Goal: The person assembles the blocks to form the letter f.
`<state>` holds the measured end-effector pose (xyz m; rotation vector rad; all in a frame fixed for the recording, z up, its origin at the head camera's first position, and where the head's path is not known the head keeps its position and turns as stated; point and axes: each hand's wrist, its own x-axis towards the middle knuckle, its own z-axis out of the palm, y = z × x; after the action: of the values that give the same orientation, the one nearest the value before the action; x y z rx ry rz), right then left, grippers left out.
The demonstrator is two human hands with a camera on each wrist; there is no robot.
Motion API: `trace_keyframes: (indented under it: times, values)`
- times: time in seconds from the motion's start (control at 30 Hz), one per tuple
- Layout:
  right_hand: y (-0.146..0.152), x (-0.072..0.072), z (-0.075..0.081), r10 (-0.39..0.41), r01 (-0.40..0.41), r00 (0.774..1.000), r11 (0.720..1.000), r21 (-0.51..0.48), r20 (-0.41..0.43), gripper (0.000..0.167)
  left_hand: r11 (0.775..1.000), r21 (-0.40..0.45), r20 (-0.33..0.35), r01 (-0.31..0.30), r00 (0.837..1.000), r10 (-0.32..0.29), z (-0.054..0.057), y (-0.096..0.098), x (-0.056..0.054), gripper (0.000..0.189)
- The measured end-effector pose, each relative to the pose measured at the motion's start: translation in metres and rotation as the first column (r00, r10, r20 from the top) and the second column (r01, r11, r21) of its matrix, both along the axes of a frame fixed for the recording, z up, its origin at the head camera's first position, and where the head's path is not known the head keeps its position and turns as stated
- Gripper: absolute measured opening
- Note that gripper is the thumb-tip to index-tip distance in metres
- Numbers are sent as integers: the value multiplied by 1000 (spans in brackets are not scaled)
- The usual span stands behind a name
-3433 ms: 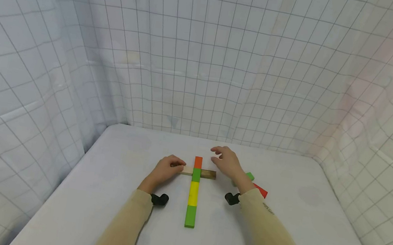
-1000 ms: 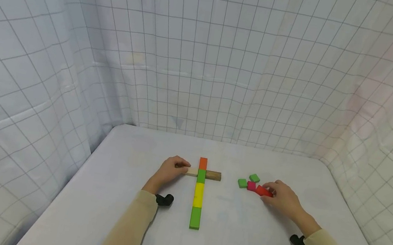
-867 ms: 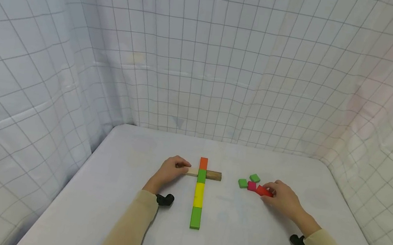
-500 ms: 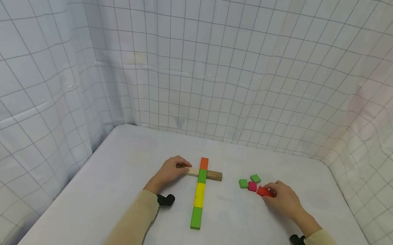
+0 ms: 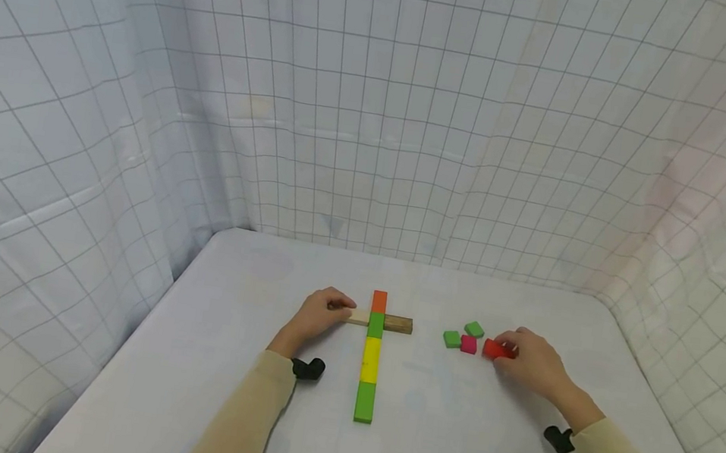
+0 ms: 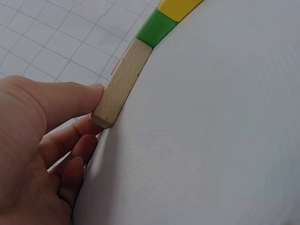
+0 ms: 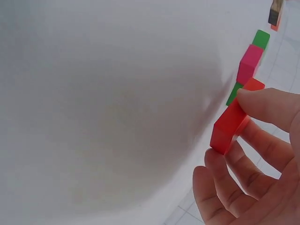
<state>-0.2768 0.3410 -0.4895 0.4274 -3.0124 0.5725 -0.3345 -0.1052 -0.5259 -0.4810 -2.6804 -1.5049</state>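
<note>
In the head view, my left hand (image 5: 311, 319) holds the outer end of a pale wooden block (image 6: 124, 79) between thumb and forefinger. That block meets a green block (image 5: 376, 325) in a cross lying flat on the table. An orange block (image 5: 380, 301) tops the cross, a dark brown wooden block (image 5: 398, 324) forms its right arm, and a yellow block (image 5: 371, 360) and a longer green block (image 5: 364, 403) run toward me. Over on the right, my right hand (image 5: 534, 364) pinches a red block (image 7: 229, 119), held tilted in the right wrist view.
Left of the red block lie a magenta block (image 5: 468, 344) and two small green blocks, one nearer (image 5: 452, 338) and one farther back (image 5: 475, 329). White cloth covers the table (image 5: 445, 436). Gridded white curtains (image 5: 374, 144) enclose its back and sides.
My right hand has moved from above the brown block to the right and taken the red block. Just now it has drawn that block away from the magenta one. My left hand has kept its place.
</note>
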Motion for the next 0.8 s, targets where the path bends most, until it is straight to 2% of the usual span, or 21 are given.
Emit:
trace_keyframes:
  times: [0.5, 0.8]
  values:
    - [-1, -9, 20, 60, -56, 994, 998, 41, -95, 30, 1000, -3, -20, 16, 1000, -16, 2, 1, 0, 15]
    - [-9, -17, 30, 74, -69, 992, 996, 59, -101, 32, 1000, -14, -12, 10, 1000, -10, 0, -1, -1, 16]
